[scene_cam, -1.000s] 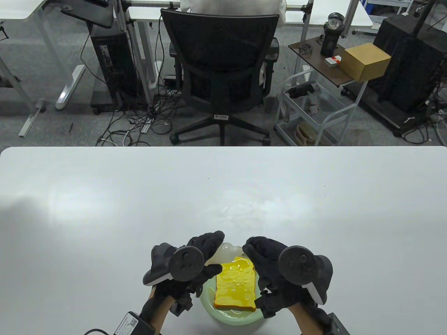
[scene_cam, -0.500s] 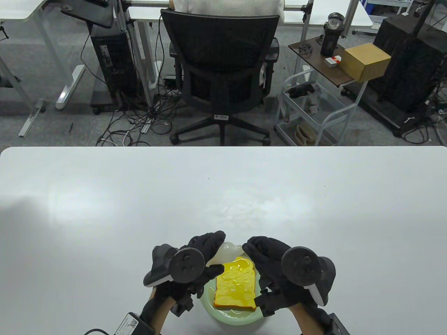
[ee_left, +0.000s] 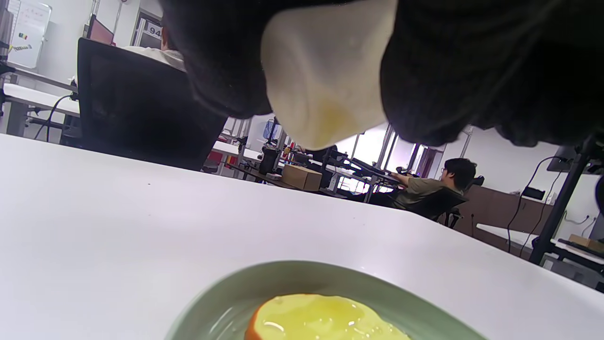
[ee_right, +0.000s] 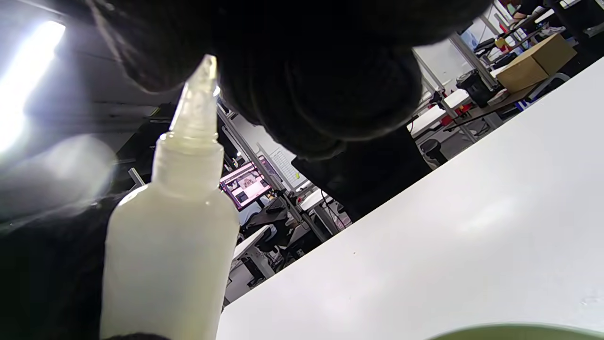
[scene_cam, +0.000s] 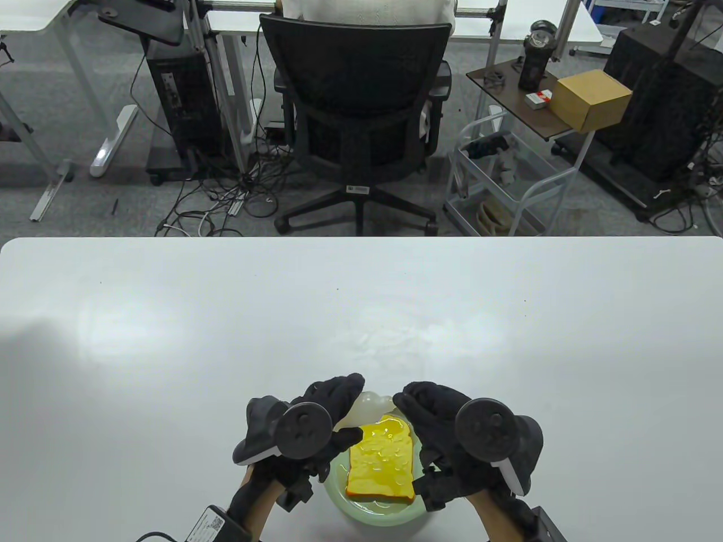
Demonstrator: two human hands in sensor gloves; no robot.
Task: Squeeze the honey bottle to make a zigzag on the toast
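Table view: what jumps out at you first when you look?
The bright yellow toast, glossy with honey, lies on a pale green plate near the table's front edge. Two black gloved hands meet above it: the left hand grips a whitish honey bottle, and the right hand touches its tip.

Toast (scene_cam: 380, 464) on plate (scene_cam: 339, 486) — bottle (scene_cam: 367, 407) behind

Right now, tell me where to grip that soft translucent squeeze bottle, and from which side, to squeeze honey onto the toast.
Grip the translucent plastic squeeze bottle around its wide, soft body, not the narrow cone nozzle, which probably would not give. The left hand holds it from the left side. The right hand sits on the opposite side, so pressing inward from both flanks suits the rounded body above the yellow glazed toast on the pale green plate.
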